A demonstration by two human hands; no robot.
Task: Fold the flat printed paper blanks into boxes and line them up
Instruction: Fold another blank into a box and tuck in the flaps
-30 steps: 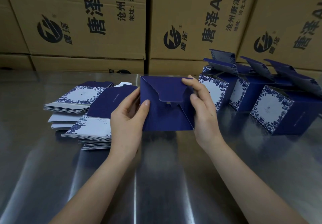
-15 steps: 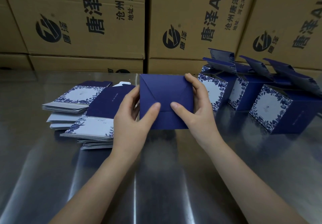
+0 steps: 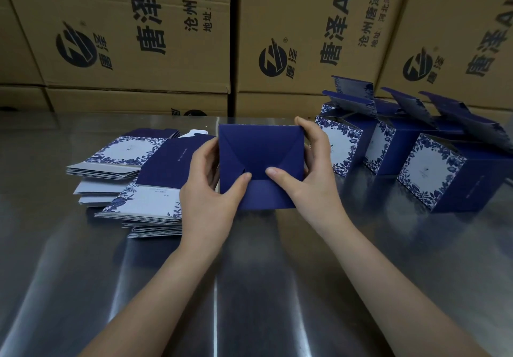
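Head view: my left hand [image 3: 211, 190] and right hand [image 3: 313, 178] pinch a dark blue paper box [image 3: 261, 148]; some blue flowered folded boxes [image 3: 433, 173] stand done, and a pile of flat paper blanks [image 3: 125, 156] waits.

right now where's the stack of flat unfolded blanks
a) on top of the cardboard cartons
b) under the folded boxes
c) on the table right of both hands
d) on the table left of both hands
d: the stack of flat blanks lies on the steel table to the left of the left hand, which with the right hand grips the blue box; the folded boxes stand on the right.
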